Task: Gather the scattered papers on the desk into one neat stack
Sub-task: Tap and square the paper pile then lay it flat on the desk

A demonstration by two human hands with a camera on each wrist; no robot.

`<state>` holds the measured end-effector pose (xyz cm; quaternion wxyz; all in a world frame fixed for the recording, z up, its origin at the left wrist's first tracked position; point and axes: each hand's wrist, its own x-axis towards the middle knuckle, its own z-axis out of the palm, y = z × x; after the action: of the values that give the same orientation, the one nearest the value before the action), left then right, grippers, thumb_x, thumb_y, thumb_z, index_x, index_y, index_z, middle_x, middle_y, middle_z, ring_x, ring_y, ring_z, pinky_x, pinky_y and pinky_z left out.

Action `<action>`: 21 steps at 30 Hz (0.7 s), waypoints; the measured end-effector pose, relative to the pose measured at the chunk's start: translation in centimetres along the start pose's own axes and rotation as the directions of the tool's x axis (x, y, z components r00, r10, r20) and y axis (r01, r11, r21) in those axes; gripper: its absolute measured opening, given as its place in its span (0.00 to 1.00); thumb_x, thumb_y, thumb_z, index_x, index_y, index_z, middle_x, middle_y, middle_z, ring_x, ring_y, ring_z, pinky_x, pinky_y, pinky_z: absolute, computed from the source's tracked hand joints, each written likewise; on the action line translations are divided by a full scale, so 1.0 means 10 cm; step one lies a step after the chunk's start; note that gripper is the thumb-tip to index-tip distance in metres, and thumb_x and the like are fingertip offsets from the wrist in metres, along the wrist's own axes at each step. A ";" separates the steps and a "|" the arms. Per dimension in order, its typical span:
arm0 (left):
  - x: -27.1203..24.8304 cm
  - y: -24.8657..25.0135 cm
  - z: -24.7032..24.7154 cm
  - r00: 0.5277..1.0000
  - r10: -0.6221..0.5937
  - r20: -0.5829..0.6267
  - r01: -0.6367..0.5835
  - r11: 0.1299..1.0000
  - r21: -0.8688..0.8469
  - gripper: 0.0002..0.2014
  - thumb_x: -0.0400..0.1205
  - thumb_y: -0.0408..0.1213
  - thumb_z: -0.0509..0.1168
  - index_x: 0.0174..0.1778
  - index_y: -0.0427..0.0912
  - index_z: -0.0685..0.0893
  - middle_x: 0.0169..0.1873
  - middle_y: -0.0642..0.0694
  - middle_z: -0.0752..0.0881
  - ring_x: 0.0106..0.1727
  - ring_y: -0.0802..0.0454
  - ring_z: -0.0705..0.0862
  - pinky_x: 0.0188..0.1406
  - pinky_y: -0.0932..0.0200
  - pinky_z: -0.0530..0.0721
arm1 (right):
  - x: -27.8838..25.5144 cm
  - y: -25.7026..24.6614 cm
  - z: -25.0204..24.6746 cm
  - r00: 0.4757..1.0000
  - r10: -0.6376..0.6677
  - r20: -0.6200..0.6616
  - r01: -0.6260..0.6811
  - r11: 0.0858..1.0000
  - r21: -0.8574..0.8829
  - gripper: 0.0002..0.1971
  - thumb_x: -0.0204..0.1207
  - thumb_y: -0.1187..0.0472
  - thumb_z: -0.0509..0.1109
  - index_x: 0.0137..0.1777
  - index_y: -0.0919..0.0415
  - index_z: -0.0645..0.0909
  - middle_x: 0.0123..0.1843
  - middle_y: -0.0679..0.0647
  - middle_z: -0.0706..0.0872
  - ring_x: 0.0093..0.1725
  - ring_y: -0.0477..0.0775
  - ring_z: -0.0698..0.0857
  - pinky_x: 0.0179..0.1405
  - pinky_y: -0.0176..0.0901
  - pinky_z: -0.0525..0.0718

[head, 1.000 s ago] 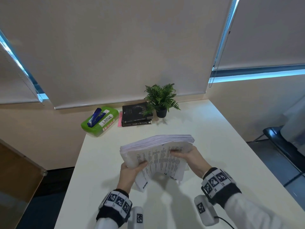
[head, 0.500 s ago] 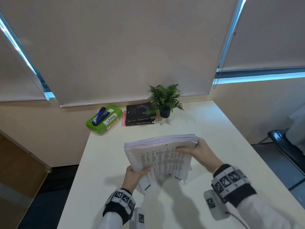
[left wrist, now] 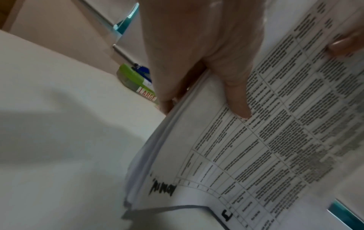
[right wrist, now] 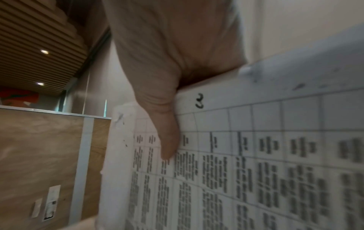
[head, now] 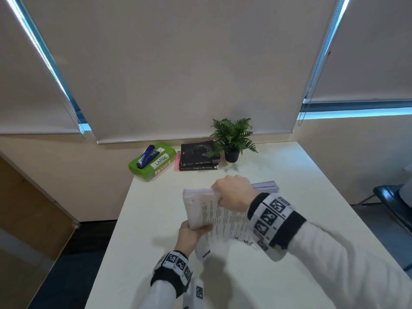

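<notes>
Papers [head: 225,217] | left hand [head: 191,235] gripped 7 o'clock corner, right hand [head: 234,192] gripped 12 o'clock edge | advice: tap edges on worktop [head: 156,219].

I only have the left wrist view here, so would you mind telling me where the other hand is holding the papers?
Observer: In the head view the right hand grips the top edge of the stack of papers, which stands upright on the desk.
Operator: Thank you. And is the left hand low on the stack?
Observer: Yes, the left hand holds the stack's lower left side, thumb on the printed front sheet.
Operator: Is anything handwritten near the top edge?
Observer: The right wrist view shows a dark handwritten mark just beside the right thumb, above the printed table.
</notes>
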<state>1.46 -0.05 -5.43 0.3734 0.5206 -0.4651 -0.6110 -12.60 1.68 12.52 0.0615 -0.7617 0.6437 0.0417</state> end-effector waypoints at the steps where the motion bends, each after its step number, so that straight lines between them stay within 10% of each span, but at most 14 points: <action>1: 0.00 0.01 -0.01 1.000 0.009 0.002 -0.009 0.999 0.031 0.15 0.69 0.28 0.78 0.51 0.34 0.87 0.46 0.41 0.91 0.50 0.43 0.88 0.44 0.60 0.87 | -0.03 0.05 0.00 1.000 -0.006 -0.017 0.007 0.999 0.032 0.06 0.75 0.60 0.67 0.50 0.53 0.83 0.47 0.53 0.88 0.48 0.58 0.85 0.44 0.47 0.83; 6: -0.09 0.15 -0.22 0.991 0.099 0.085 -0.114 0.974 0.194 0.13 0.67 0.40 0.80 0.45 0.43 0.88 0.40 0.47 0.91 0.42 0.50 0.89 0.40 0.57 0.87 | -0.36 0.64 -0.07 0.994 0.098 -0.052 -0.066 0.897 0.436 0.06 0.74 0.56 0.74 0.38 0.44 0.82 0.36 0.41 0.86 0.33 0.41 0.84 0.34 0.31 0.81; 10: -0.19 0.38 -0.39 0.986 0.137 0.096 -0.140 0.990 0.028 0.23 0.61 0.43 0.80 0.46 0.31 0.85 0.39 0.37 0.89 0.40 0.45 0.86 0.38 0.56 0.83 | -0.69 1.14 0.19 0.971 0.233 0.051 -0.144 0.403 0.904 0.05 0.72 0.64 0.76 0.45 0.64 0.88 0.43 0.59 0.93 0.40 0.58 0.92 0.41 0.47 0.90; 16: -0.50 0.23 -0.25 0.925 -0.076 0.372 0.141 0.978 -0.152 0.26 0.66 0.42 0.78 0.60 0.37 0.86 0.56 0.37 0.89 0.58 0.37 0.87 0.59 0.41 0.84 | -1.01 1.19 0.99 0.927 0.208 0.312 -0.307 -0.056 0.950 0.16 0.74 0.68 0.72 0.61 0.72 0.82 0.55 0.66 0.90 0.54 0.65 0.89 0.56 0.56 0.87; 21: -0.63 0.18 -0.18 0.990 -0.034 0.138 0.047 0.994 -0.096 0.23 0.65 0.42 0.80 0.54 0.36 0.88 0.49 0.39 0.91 0.51 0.41 0.90 0.49 0.49 0.89 | -1.11 1.16 1.18 0.960 0.039 0.278 -0.268 -0.165 0.949 0.27 0.67 0.68 0.78 0.68 0.65 0.79 0.63 0.64 0.87 0.63 0.65 0.85 0.64 0.61 0.82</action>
<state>4.33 4.99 -1.93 0.3536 0.4680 -0.4479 -0.6748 -25.74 12.30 1.92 0.6575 -0.3621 0.5311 -0.3931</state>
